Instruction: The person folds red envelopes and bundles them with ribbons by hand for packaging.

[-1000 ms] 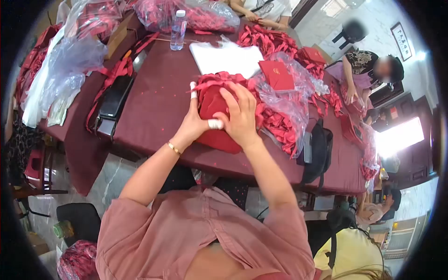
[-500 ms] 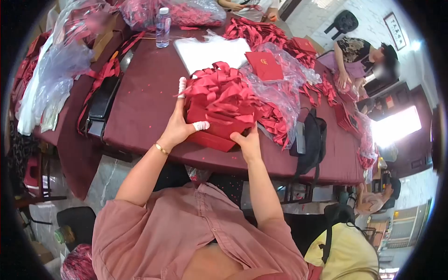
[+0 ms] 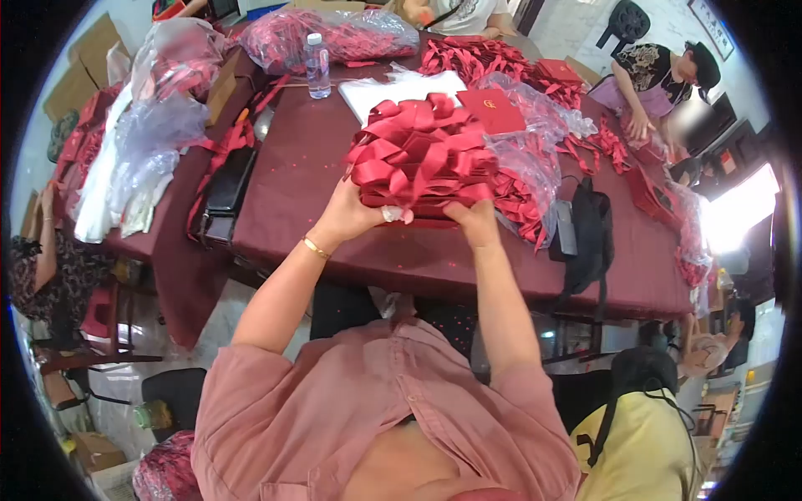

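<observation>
Between my two hands is a stack of red gift bags (image 3: pixel 424 159), with glossy red ribbon loops bunched over its top. My left hand (image 3: pixel 354 212) grips the left side, its wrapped thumb on the near face; its other fingers are mostly hidden behind the stack. On the right side my right hand (image 3: pixel 474 220) holds on, thumb at the near face and fingers out of sight. Just behind the stack lies a flat red bag with a gold emblem (image 3: pixel 491 112), on clear plastic (image 3: pixel 535 159) near more red ribbons (image 3: pixel 520 209). White sheets (image 3: pixel 359 98) lie at the back left of the stack.
A maroon cloth covers the table (image 3: pixel 284 200). A water bottle (image 3: pixel 317 67) stands near the far side. Black bags lie left (image 3: pixel 225 188) and right (image 3: pixel 591 238). Plastic-wrapped red goods (image 3: pixel 326 37) sit at the back. A person in a lilac apron (image 3: pixel 647 96) works at the right.
The stack has tipped so its ribbon top faces me more and its red front shows less. Both hands still hold it. The whole view has shifted, with the table appearing further right.
</observation>
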{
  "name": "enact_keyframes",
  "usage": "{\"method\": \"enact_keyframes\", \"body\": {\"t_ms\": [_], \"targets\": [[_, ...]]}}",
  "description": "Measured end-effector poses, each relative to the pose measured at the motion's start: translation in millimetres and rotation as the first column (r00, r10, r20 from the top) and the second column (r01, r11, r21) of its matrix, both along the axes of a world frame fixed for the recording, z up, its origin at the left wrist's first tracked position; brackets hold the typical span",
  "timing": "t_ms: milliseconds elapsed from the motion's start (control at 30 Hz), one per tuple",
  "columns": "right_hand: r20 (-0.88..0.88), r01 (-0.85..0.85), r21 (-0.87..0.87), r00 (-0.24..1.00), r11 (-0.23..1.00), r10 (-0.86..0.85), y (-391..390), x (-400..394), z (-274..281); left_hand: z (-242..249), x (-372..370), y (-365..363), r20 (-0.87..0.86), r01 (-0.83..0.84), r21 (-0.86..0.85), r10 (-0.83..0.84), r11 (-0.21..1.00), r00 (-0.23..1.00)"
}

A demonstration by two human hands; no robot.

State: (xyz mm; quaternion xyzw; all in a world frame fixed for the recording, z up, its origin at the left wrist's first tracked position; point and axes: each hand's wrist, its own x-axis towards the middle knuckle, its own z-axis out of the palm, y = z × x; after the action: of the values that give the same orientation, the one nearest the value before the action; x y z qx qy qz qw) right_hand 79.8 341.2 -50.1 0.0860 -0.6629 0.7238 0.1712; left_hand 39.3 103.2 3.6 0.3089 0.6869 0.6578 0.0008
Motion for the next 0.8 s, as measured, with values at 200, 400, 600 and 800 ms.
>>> {"method": "enact_keyframes", "body": {"t_ms": [200,400,600,800], "targets": [[-0.188,0.101,0.201,0.980,0.975,-0.062,-0.5,18.1,81.0,33.7,-11.2,-17.6,-0.527,-0.086,-0.204,-0.035,0.975,0.849],[-0.073,-0.079,0.010,0.994,0.997,0.079,-22.3,-7.4,52.0,-4.3,-26.5,-29.6,-0.255,-0.007,-0.189,-0.042,0.982,0.966],[0.108,-0.194,0.269,0.979,0.943,0.170,-15.7,-53.5,-25.4,-84.2,-43.2,-29.0,-0.229,-0.182,-0.607,0.049,0.774,0.972],[0.234,-0.142,-0.251,0.951,0.957,0.203,-26.0,-43.6,-19.8,-41.5,-36.2,-25.6,0.116,-0.023,-0.250,0.053,0.968,0.992]]}}
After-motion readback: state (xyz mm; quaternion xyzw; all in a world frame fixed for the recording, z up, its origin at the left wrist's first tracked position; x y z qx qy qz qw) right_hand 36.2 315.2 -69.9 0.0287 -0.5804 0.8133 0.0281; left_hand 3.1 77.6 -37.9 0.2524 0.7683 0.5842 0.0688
